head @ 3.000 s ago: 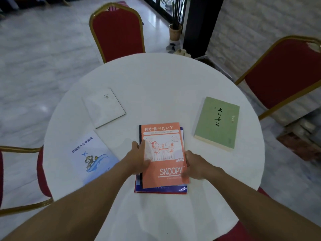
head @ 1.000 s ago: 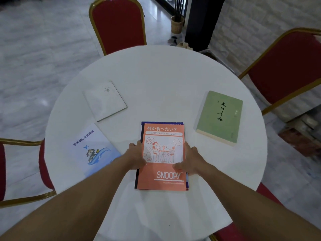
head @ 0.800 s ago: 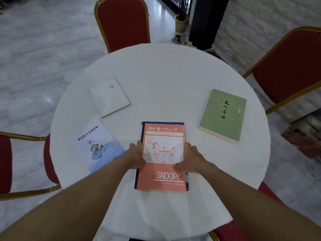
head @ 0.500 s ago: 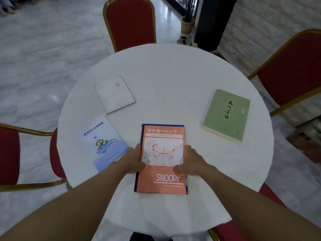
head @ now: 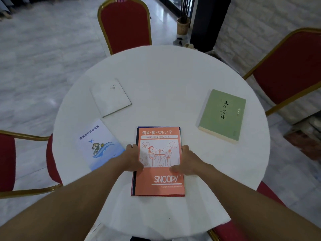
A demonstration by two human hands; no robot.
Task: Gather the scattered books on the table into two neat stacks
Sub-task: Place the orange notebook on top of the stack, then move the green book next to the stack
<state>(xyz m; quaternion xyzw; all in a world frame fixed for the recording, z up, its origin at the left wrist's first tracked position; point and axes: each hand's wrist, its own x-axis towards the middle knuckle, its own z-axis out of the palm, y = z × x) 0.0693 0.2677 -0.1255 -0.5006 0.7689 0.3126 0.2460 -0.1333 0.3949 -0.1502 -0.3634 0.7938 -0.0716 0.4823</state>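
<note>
An orange Snoopy book (head: pixel 160 181) lies squarely on a dark blue book (head: pixel 134 178), of which only thin edges show, at the near middle of the round white table (head: pixel 170 80). My left hand (head: pixel 132 158) presses the stack's left edge and my right hand (head: pixel 186 160) its right edge, thumbs on the orange cover. A pale blue booklet (head: pixel 99 141) lies to the left, a white book (head: pixel 111 98) beyond it, and a green book (head: pixel 223 115) to the right.
Red chairs with gold frames stand at the far side (head: pixel 125 23), at the right (head: pixel 291 66) and at the left (head: pixel 7 162). A potted plant (head: pixel 183 26) and a dark pillar (head: pixel 206 21) stand beyond the table.
The orange book has gone from skewed to lined up over the blue one. Both hands have shifted to its side edges. The camera has drifted slightly.
</note>
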